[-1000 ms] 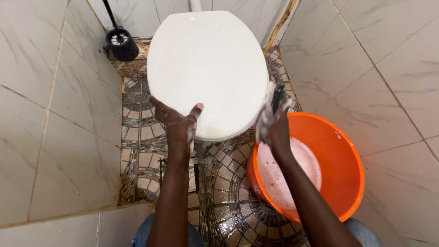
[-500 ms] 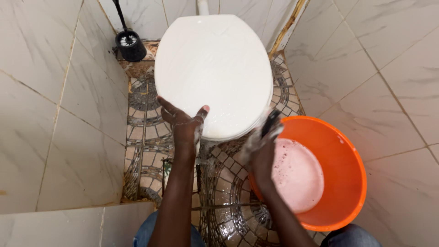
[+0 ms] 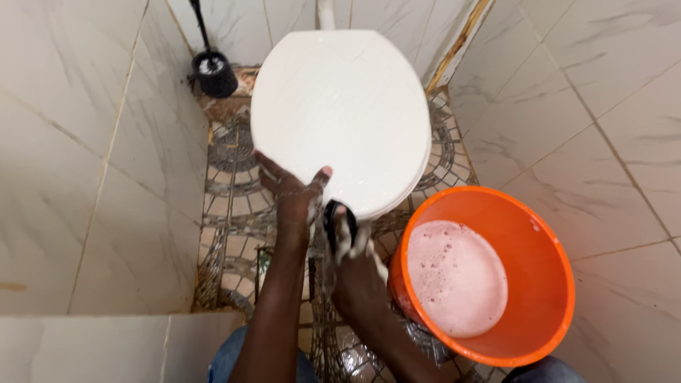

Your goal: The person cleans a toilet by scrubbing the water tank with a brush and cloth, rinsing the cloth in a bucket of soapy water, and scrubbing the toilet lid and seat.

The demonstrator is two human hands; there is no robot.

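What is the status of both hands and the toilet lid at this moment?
Left hand flat on closed white plastic toilet lid. Right hand soapy, gripping dark scrubber at lid's front edge. Orange round plastic basin of foamy water beside right arm.

1. This is a small toilet room in a home (a narrow stall, by the look of it).
2. A white toilet (image 3: pixel 340 113) with its lid shut fills the middle.
3. Pale marbled wall tiles (image 3: pixel 92 163) close in on both sides.
4. A patterned mosaic floor (image 3: pixel 230 198) lies wet below.
5. A black toilet brush holder (image 3: pixel 215 73) stands in the back corner.
6. An orange basin (image 3: pixel 525 234) of soapy water sits on the floor.
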